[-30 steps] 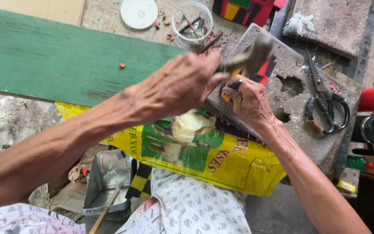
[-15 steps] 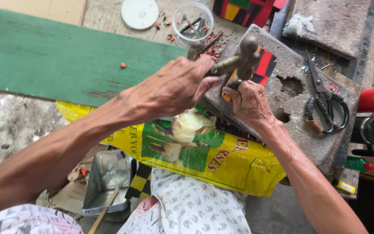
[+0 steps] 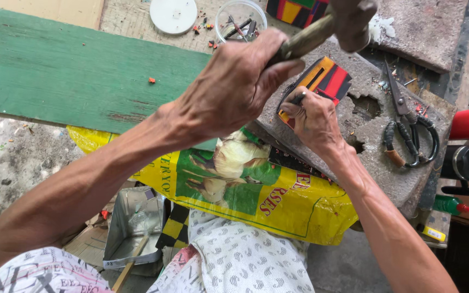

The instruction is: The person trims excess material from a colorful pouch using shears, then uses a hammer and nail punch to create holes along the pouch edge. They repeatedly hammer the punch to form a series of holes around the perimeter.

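Note:
My left hand (image 3: 234,87) grips the wooden handle of a hammer (image 3: 332,24), whose metal head is raised near the top edge of the view. My right hand (image 3: 313,116) rests on a grey stone block (image 3: 375,141) and pinches a thin dark metal punch against a striped red, yellow and black piece (image 3: 327,78) lying on the block. The punch's tip is hidden by my fingers.
Black scissors (image 3: 408,125) lie on the block's right side. A clear cup of small parts (image 3: 240,19) and a white lid (image 3: 173,13) sit behind a green plank (image 3: 55,70). A yellow printed sack (image 3: 245,190) covers my lap. A metal tin (image 3: 131,228) lies below.
My left hand has lifted the hammer up and away from the block, toward the top of the view. My right hand has stayed on the striped piece.

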